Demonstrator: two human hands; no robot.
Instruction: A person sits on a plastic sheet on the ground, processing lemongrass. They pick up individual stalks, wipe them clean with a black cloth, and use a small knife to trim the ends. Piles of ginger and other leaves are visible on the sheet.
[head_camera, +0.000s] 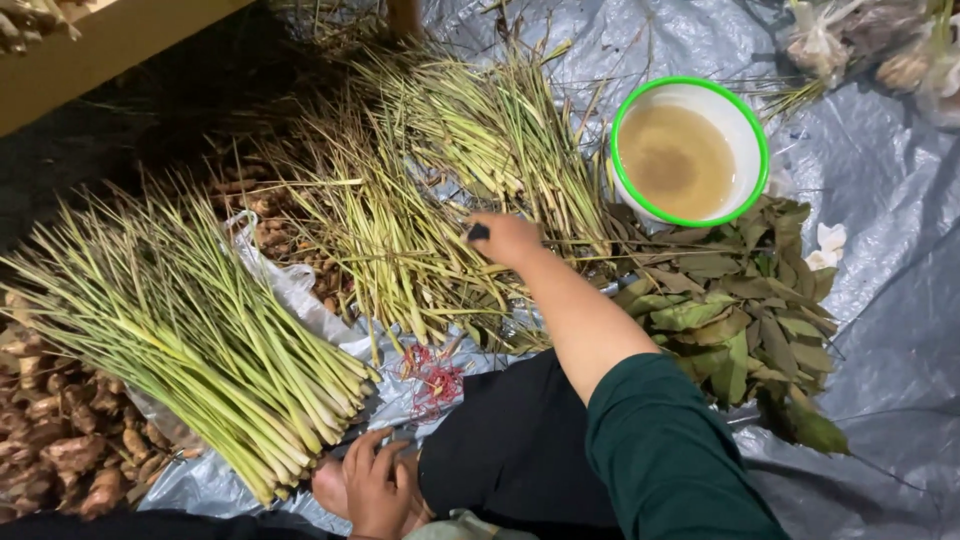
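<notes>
Sorting stalks: your right hand (505, 240) is curled onto the loose stalks (440, 200) at 12 o'clock, grip unclear. Left hand (380, 485) rests w/ fingers together by the trimmed bundle (200, 340), 9 o'clock. Next, prob: pull a few stalks free.

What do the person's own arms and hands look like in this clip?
Bare hands, no gloves. The right arm wears a dark green sleeve pushed up above the elbow; the right hand shows a dark-painted thumbnail. The left hand shows no sleeve.
</notes>
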